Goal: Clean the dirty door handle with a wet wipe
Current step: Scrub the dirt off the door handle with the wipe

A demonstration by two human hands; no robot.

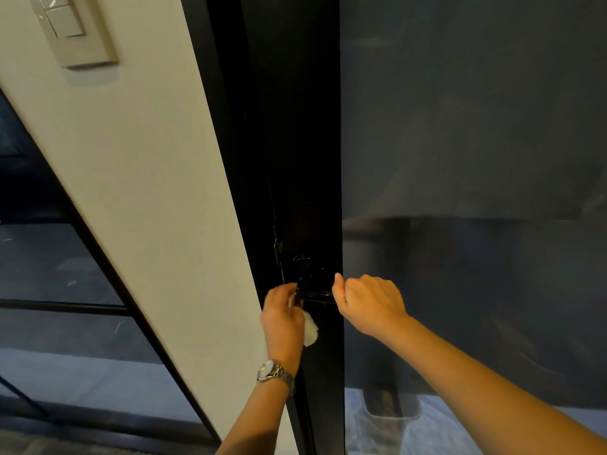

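The black lever door handle (314, 294) sits low on the black door frame (305, 142), between my two hands. My left hand (283, 318), with a metal watch on its wrist, is closed on a crumpled white wet wipe (310, 329) and presses it against the handle's left end. A flap of the wipe hangs below my palm. My right hand (368, 302) is clenched around the right end of the handle, thumb up. The middle of the lever shows between the hands, with small glints on it.
The door's frosted glass pane (473, 159) fills the right side. A cream wall strip (141, 178) with a light switch plate (74, 31) stands to the left, and dark glass panels with black bars (62, 303) lie further left.
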